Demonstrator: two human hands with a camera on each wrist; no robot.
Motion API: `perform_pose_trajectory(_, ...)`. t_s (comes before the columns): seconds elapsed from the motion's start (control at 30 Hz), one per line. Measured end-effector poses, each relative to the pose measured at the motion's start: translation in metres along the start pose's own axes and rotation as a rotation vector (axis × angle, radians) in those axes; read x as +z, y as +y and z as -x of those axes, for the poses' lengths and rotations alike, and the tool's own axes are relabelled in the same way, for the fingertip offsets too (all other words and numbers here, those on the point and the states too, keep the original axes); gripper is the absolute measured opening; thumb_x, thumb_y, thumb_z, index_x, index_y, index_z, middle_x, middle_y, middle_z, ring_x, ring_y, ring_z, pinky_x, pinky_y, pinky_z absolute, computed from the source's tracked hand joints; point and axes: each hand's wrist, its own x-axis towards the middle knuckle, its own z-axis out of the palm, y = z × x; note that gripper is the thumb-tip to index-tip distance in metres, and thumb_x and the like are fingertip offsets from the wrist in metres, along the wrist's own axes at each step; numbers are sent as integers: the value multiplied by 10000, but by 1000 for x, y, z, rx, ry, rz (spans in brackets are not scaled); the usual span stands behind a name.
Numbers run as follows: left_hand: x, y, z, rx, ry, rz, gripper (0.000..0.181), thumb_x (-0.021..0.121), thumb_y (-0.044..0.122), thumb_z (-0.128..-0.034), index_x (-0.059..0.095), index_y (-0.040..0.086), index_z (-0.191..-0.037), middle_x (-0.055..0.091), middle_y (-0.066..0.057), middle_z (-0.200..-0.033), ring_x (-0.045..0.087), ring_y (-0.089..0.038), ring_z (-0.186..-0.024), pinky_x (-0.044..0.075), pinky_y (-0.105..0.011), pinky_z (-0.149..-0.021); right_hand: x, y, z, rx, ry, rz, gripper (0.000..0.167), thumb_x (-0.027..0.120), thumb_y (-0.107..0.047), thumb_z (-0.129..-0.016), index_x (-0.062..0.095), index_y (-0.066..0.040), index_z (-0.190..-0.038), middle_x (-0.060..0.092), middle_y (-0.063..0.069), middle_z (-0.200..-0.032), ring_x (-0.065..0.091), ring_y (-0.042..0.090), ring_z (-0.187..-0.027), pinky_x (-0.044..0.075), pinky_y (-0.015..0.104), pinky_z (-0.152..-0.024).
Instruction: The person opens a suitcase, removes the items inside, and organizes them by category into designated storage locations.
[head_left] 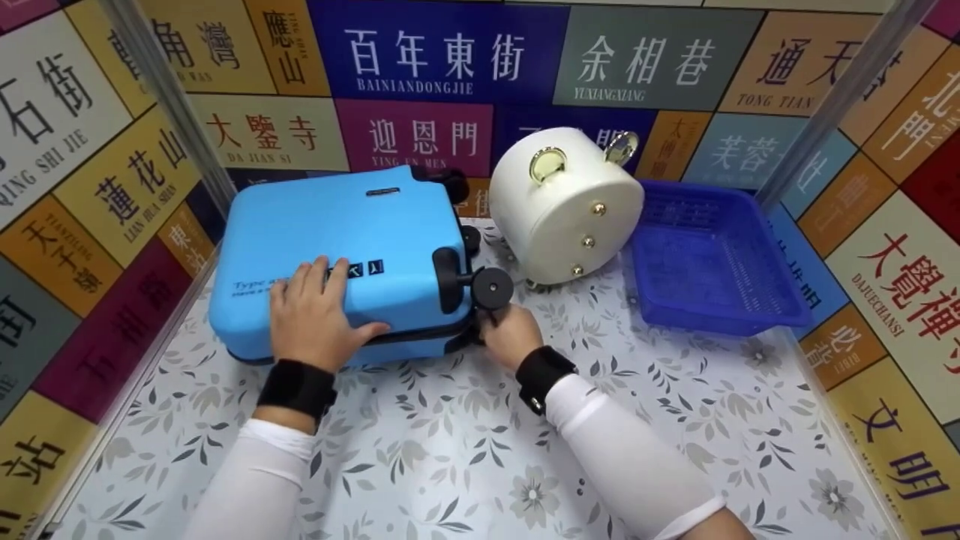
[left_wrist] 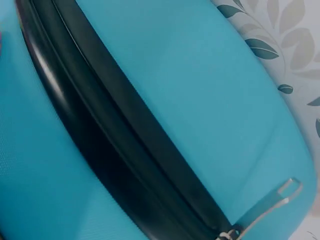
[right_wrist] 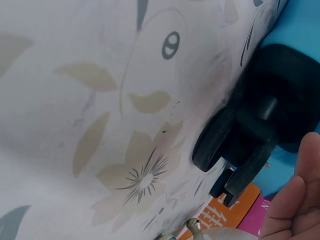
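Blue suitcase (head_left: pixel 322 214) lies flat, long axis running left to right, beneath the straight-fingered left hand (head_left: pixel 311 319), its wheels (head_left: pixel 493 288) nearest the right hand (head_left: pixel 515 336), whose grip cannot be told.

Blue case (left_wrist: pixel 190 100) close up, filling most of the view. Thick black band (left_wrist: pixel 115 120) runs diagonally across it. Metal zip pull (left_wrist: pixel 262 216) at band's lower end, angled out over blue. Leaf-printed surface (left_wrist: pixel 300 45) beyond, upper right.
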Motion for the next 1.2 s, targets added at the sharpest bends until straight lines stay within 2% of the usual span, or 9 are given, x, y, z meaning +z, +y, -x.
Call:
perform_pose_trajectory(0.2, 3, 9, 2, -36, 4, -4, 1177, 824, 778, -696, 436, 132, -1600, 462, -204, -1609, 422, -427, -1485, 302, -681, -1213, 0, 0, 0, 7, -2, 17, 274, 588, -183, -1031, 701, -81, -803, 740, 97, -787, 710, 327, -776, 573, 504, -764)
perform_pose_trajectory(0.4, 2, 25, 1, -87, -13, -39, 1179, 774, 816, -718, 432, 105, -1595, 467, -222, -1589, 425, -435, -1468, 313, -695, -1196, 1, 2, 0, 13, -10, -2, 238, 611, -162, -1027, 669, -90, -808, 686, 61, -782, 654, 270, -761, 553, 456, -755)
perform_pose_trajectory(0.7, 7, 48, 0, -142, 23, -108, 1189, 764, 844, -700, 468, 72, -1554, 523, -255, -1509, 501, -445, -1369, 386, -675, -1124, 7, -6, 3, 31, -83, -26, 186, 601, -170, -1050, 739, -69, -978, 744, 29, -807, 685, 204, -735, 580, 401, -750)
perform_pose_trajectory(0.9, 8, 55, -3, -152, 29, -140, 1190, 755, 859, -691, 489, 61, -1533, 558, -261, -1454, 540, -442, -1306, 422, -638, -1090, 11, -11, 5, 14, -80, -18, 213, 590, -182, -1058, 744, -66, -970, 752, 14, -795, 697, 206, -738, 578, 407, -769)
perform_pose_trajectory(1.07, 9, 58, -3, -157, 21, -148, 1197, 746, 868, -689, 491, 54, -1529, 562, -268, -1443, 545, -445, -1292, 429, -636, -1080, 14, -16, 7, -8, -82, -10, 228, 580, -193, -1061, 711, -104, -896, 698, -2, -739, 611, 162, -648, 534, 364, -695)
perform_pose_trajectory(1.2, 9, 59, -4, -158, 18, -152, 1201, 736, 879, -686, 492, 60, -1529, 565, -264, -1435, 544, -442, -1286, 428, -633, -1081, 18, -19, 8, -19, -83, -16, 224, 583, -184, -1057, 716, -91, -901, 672, -14, -722, 567, 121, -613, 504, 320, -648)
